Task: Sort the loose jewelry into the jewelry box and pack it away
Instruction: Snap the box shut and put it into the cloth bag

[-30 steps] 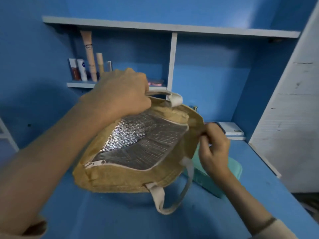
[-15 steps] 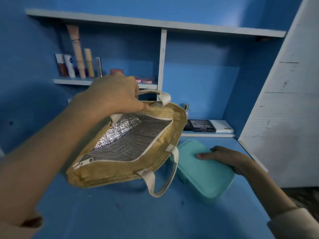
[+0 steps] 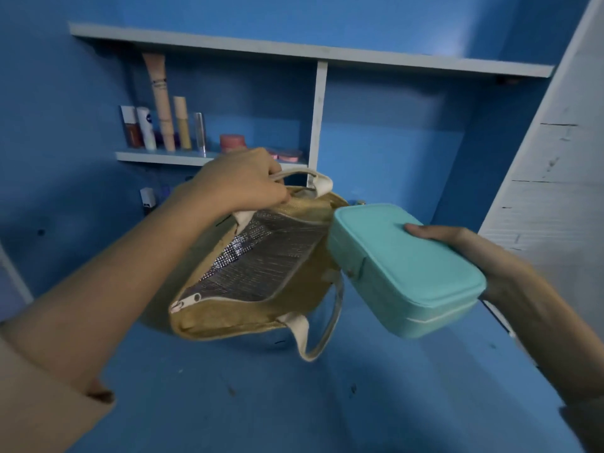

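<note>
A closed turquoise jewelry box (image 3: 405,273) is held in the air, tilted, by my right hand (image 3: 470,253), which grips its right side. The box's left end is right at the mouth of a tan jute bag (image 3: 235,317) with a silver foil lining (image 3: 261,259) and white handles. My left hand (image 3: 242,183) grips the bag's far rim and handle and holds the mouth wide. The bag rests partly on the blue desk (image 3: 294,403). No loose jewelry shows.
A small shelf (image 3: 163,156) at the back holds several cosmetic tubes and bottles and pink jars. A white vertical divider (image 3: 318,119) stands behind the bag. A white panel (image 3: 555,191) walls off the right side. A long shelf (image 3: 294,50) runs overhead.
My right hand let go of the bag's rim, reached to the turquoise box lying on the desk, then lifted it up to the bag's mouth. My left hand kept the bag's mouth wide.
</note>
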Action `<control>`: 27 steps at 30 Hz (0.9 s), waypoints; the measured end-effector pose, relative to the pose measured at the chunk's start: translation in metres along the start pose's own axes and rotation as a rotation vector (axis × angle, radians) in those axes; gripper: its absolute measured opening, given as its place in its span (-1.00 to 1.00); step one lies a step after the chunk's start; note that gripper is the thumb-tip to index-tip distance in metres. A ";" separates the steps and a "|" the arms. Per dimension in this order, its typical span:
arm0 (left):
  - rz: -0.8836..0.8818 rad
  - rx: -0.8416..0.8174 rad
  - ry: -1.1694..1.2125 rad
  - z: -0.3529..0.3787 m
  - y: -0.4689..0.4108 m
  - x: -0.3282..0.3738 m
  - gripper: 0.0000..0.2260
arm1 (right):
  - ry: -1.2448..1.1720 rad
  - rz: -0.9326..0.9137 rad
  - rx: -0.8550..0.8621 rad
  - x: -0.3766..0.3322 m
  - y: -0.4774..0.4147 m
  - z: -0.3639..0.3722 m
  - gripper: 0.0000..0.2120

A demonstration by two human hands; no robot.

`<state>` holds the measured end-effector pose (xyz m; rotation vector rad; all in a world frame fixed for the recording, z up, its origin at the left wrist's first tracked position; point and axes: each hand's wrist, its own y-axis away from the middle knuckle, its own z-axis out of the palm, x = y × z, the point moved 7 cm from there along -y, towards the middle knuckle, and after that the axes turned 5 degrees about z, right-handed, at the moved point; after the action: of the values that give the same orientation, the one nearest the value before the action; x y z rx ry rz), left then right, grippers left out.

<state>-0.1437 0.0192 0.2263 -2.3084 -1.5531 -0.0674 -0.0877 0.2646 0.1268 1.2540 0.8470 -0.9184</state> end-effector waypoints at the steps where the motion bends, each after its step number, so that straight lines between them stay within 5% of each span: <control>1: 0.009 0.010 0.003 0.001 -0.001 0.003 -0.86 | -0.008 0.009 -0.040 -0.001 -0.003 0.015 -0.77; 7: 0.072 0.066 -0.009 0.002 -0.005 0.022 -0.87 | -0.042 0.122 -0.124 0.018 -0.042 0.094 -0.64; 14: 0.187 0.071 0.136 -0.008 -0.004 0.054 -0.81 | -0.366 0.082 0.152 0.044 -0.081 0.151 -0.30; 17: 0.216 0.072 0.111 -0.011 -0.008 0.051 -0.80 | -0.390 0.123 0.140 0.056 -0.079 0.160 -0.20; 22: 0.201 0.050 0.213 -0.019 -0.016 0.028 -0.81 | -0.107 0.106 0.057 0.040 -0.063 0.132 -0.62; 27: 0.180 -0.002 0.351 -0.022 -0.032 0.025 -0.83 | 0.243 0.071 0.010 0.025 -0.028 0.111 -0.44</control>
<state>-0.1594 0.0456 0.2611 -2.2757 -1.1695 -0.4044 -0.0998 0.1496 0.1068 1.4147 0.9817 -0.7235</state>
